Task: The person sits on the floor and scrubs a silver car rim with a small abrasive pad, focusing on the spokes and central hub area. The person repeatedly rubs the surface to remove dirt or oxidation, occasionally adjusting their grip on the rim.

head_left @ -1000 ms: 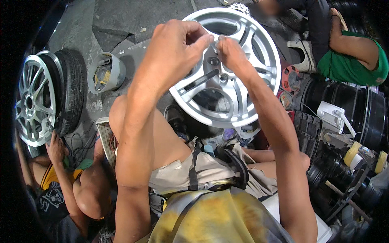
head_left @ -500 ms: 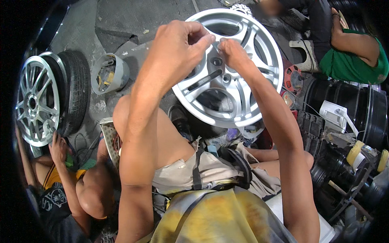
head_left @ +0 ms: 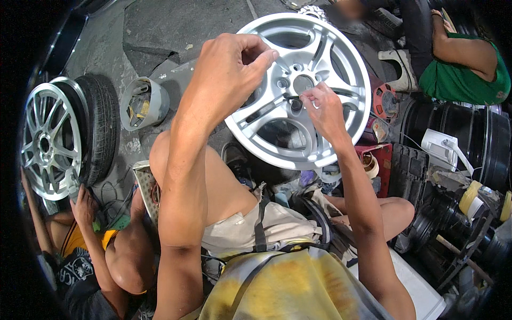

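Wheel [head_left: 308, 69]: we're sitting before it, its spoked face turned upward.
Left hand [head_left: 229, 65]: we're holding it curled above the wheel's left side; cannot tell if it's pinching anything.
Right hand [head_left: 326, 111]: we're holding fingertips bunched beside a bolt hole [head_left: 295, 106]; any pinched piece is unclear.
Slip: if fingertips are skidding, we're risking scratches there.

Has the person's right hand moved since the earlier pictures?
Yes: the right hand moved toward the person's body across the silver wheel rim, uncovering its centre bore.
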{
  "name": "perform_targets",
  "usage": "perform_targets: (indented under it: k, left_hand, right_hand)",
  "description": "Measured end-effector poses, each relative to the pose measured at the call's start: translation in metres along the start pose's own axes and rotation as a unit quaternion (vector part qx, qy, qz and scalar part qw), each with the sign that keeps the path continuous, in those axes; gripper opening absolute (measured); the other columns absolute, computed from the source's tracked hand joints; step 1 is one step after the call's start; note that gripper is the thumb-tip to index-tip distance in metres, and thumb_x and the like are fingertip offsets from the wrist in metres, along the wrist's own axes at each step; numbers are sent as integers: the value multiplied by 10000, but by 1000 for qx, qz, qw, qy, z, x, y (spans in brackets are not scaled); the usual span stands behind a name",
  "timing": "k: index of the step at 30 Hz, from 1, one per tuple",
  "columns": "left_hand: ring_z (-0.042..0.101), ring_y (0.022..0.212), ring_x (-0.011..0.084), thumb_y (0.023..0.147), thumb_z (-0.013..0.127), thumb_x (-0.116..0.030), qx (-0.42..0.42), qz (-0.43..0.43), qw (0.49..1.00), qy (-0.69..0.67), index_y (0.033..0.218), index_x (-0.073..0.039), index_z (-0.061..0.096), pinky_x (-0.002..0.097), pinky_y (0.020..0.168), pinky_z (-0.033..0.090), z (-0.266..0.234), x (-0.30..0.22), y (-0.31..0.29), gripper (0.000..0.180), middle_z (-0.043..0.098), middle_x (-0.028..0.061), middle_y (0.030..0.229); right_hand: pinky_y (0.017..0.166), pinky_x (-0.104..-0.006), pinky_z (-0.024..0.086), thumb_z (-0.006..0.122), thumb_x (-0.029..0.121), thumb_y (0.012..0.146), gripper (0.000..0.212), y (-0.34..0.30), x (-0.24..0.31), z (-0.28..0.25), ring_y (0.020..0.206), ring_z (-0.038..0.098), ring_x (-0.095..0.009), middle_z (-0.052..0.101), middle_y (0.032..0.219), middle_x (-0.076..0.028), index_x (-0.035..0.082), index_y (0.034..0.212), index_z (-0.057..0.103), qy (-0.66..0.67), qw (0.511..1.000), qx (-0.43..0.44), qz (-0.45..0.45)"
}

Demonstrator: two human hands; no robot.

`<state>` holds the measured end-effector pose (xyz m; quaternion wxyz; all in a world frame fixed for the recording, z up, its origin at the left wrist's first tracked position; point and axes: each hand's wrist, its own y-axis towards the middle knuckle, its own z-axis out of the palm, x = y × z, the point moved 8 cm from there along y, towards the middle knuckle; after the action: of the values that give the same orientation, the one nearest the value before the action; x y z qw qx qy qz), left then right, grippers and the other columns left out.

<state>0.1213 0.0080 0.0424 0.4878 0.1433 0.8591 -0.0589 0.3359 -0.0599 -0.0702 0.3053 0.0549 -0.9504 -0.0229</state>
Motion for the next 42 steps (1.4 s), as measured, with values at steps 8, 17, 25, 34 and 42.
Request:
perform_targets:
  k: [8,17,25,34,42]
  left_hand:
    - [593,653,86,926,679,-276,8,-11,1000,19,932,40,721,254,619,460,-2,-3,1,319,655,45,682]
    - [605,664,83,917,697,-218,11,-60,998,10,934,33,728,249,632,465,3,0,1,253,647,33,687]
    - [595,660,87,918,689,-217,18,-45,999,4,932,38,728,260,628,467,10,-5,6,258,655,40,695]
    - [548,631,94,916,687,-233,-3,-22,1000,-7,907,66,704,274,608,453,2,-4,1,301,643,56,673]
    - [556,626,100,918,686,-253,-4,0,1000,-12,929,46,722,293,596,454,-1,-5,1,301,644,66,658]
  right_hand:
    - [835,-427,530,591,6,824,88,15,34,28,982,604,-330,591,964,-169,-39,852,663,-148,982,56,-105]
    - [900,-396,499,603,13,815,96,-4,40,30,1022,569,-301,559,1066,-161,-28,885,652,-193,968,68,-148]
    - [853,-429,500,565,39,849,95,7,30,38,993,590,-330,576,1033,-190,-27,857,633,-122,988,26,-93]
    - [878,-463,515,566,52,872,177,16,6,61,988,615,-376,620,1063,-233,-55,837,703,-109,992,53,-32]
    - [837,-478,529,593,19,815,117,22,21,47,953,638,-402,635,982,-250,-61,805,677,-126,991,53,-5]
